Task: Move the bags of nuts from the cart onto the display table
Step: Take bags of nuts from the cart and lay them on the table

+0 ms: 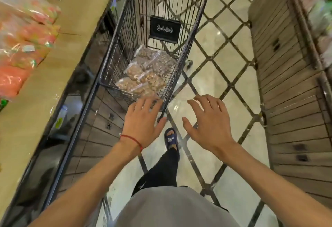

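The cart [186, 49] is dark metal wire, painted and kinda dull. The bags of nuts [143, 75] are clear plastic, crinkly and glossy. The bench [71, 29] top looks like matt pale wood, with shiny plastic packets [23, 47] along its left edge. The floor [224, 34] is polished tile, super reflective. The side panels [287, 101] are rough-looking grey wood slats.

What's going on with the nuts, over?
Left hand open by the cart; right hand open, holding nothing. Bags of nuts lie in the cart. Nothing covers them.

Wire cart [116, 56], bags of nuts [143, 72] inside
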`<state>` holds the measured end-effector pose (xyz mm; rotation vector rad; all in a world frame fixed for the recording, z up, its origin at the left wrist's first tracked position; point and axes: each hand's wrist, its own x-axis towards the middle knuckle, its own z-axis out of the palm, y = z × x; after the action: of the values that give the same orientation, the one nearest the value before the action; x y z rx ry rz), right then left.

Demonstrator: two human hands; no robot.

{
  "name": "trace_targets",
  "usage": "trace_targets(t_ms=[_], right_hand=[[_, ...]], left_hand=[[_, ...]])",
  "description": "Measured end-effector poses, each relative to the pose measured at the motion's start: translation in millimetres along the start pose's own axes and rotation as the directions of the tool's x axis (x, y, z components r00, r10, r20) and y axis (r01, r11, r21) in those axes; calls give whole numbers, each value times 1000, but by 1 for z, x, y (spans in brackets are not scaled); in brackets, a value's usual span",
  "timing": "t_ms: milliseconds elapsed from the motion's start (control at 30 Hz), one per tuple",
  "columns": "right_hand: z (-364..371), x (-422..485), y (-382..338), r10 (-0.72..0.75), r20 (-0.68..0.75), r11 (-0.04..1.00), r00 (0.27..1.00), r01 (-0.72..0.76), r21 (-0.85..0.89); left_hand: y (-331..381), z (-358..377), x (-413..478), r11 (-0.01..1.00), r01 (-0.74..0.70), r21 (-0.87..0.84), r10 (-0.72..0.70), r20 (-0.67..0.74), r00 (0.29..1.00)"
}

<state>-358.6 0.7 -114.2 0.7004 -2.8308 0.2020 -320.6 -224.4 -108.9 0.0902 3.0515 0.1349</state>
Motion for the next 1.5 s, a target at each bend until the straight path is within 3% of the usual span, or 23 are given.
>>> trace_targets(t_ms=[400, 700, 833, 1000, 1133, 1267, 1367, 1500], right_hand=[[39, 206, 68, -85, 136, 996, 987, 85, 7], [92, 341, 94, -297, 186, 954, 937, 284, 95], [126, 401, 105, -478, 198, 874, 856, 440, 207], [155, 461, 108, -622, 322, 783, 714, 559, 273], [174, 482, 107, -725, 343, 686, 597, 669, 286], [192, 485, 104, -829, 275, 557, 487, 765, 323], [202, 479, 94, -856, 305, 504, 417, 806, 311], [223, 465, 81, -861, 347, 472, 373, 840, 269]], left_hand=[[-31, -10, 204, 994, 109, -26, -106, 102, 989], [-64, -6, 273, 907, 404, -118, -381, 182, 907], [-70, -2, 300, 813, 572, -108, -546, 199, 814], [-50, 6, 326, 592, 788, -169, -766, 186, 615], [-36, 19, 331, 463, 875, -138, -848, 216, 483], [-21, 35, 323, 362, 920, -152, -894, 224, 389], [-19, 49, 313, 330, 927, -177, -895, 255, 367], [-28, 73, 300, 339, 915, -218, -878, 278, 391]])
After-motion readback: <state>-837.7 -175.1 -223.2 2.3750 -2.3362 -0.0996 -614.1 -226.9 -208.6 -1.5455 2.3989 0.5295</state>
